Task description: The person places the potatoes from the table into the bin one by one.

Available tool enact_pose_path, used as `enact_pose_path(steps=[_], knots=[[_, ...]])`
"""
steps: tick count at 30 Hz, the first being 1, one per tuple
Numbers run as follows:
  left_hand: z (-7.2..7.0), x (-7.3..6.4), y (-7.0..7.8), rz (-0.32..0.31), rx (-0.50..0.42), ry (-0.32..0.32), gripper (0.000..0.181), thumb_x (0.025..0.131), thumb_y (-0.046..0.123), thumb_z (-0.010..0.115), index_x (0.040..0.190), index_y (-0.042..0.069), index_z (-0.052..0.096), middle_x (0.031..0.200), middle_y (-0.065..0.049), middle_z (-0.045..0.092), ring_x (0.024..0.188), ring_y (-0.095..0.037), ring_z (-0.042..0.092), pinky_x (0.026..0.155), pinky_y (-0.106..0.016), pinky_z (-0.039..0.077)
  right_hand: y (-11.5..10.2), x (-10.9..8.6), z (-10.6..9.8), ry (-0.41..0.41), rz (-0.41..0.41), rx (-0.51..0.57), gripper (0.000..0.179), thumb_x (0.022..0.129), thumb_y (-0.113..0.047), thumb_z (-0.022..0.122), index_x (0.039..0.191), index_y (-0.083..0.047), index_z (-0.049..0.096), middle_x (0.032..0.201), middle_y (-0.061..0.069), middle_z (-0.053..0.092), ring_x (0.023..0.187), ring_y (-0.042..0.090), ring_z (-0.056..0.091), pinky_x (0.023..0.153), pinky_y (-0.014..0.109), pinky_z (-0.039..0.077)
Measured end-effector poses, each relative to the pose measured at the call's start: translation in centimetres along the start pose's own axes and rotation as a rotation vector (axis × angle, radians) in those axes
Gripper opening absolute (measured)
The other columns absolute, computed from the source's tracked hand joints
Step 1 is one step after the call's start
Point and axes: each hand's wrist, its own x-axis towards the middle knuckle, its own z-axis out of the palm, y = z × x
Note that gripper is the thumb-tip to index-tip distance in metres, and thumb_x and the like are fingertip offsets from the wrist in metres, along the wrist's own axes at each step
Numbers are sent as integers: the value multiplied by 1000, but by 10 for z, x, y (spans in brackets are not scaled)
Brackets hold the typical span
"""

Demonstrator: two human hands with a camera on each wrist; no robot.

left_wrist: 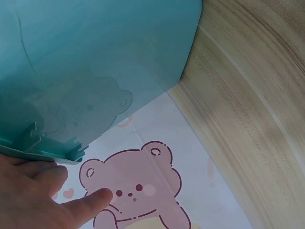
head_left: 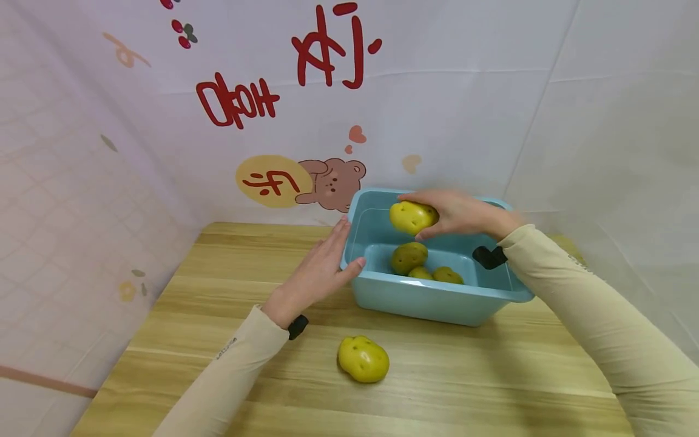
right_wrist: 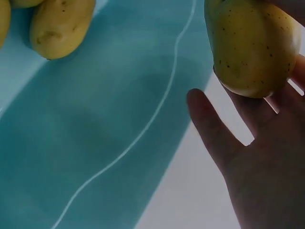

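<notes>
My right hand [head_left: 459,212] grips a yellow potato [head_left: 411,217] over the light blue plastic bin [head_left: 426,297]. In the right wrist view, that speckled potato [right_wrist: 255,47] sits among the fingers, one finger sticking out apart from it. Three potatoes show inside the bin: a larger one [head_left: 409,258] and two partly hidden behind the front wall, one of them at the right [head_left: 448,275]. Fingers extended, my left hand [head_left: 322,264] rests against the bin's left rim. Another yellow potato [head_left: 363,359] lies on the table in front of the bin.
The wooden table [head_left: 246,261] meets a white printed cloth [head_left: 464,109] behind the bin. A bear drawing [head_left: 334,185] and red characters are on the cloth. Pale cloth also hangs at the left and right. Dark straps sit on both wrists.
</notes>
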Motion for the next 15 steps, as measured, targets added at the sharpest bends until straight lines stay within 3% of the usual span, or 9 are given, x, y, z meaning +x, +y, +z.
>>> enact_pose_path(steps=[2, 7, 10, 15], knots=[[1, 1, 0, 4, 2, 0, 89, 104, 62, 40, 166, 3, 14, 174, -7, 7, 158, -24, 17, 120, -62, 26, 2, -1, 4, -39, 14, 26, 85, 87, -30, 85, 158, -10, 43, 151, 12, 54, 119, 29, 56, 104, 52, 46], [1, 3, 2, 7, 2, 14, 88, 104, 61, 41, 165, 3, 16, 174, -7, 8, 158, -24, 18, 120, -62, 27, 0, -5, 4, -97, 118, 63, 93, 89, -48, 80, 164, -19, 33, 164, 8, 40, 143, 32, 44, 116, 57, 36], [1, 2, 2, 0, 3, 15, 87, 105, 60, 41, 165, 3, 16, 174, -7, 9, 158, -24, 18, 120, -62, 26, -6, -12, -3, -61, 144, 69, 89, 92, -52, 75, 164, -21, 33, 164, 7, 38, 146, 34, 40, 116, 59, 35], [2, 1, 2, -11, -16, 14, 87, 105, 58, 42, 165, 3, 15, 174, -9, 9, 158, -25, 17, 121, -61, 24, -22, -36, -20, 66, 124, 117, 70, 99, -43, 69, 161, -26, 40, 162, 1, 43, 137, 38, 51, 112, 59, 39]])
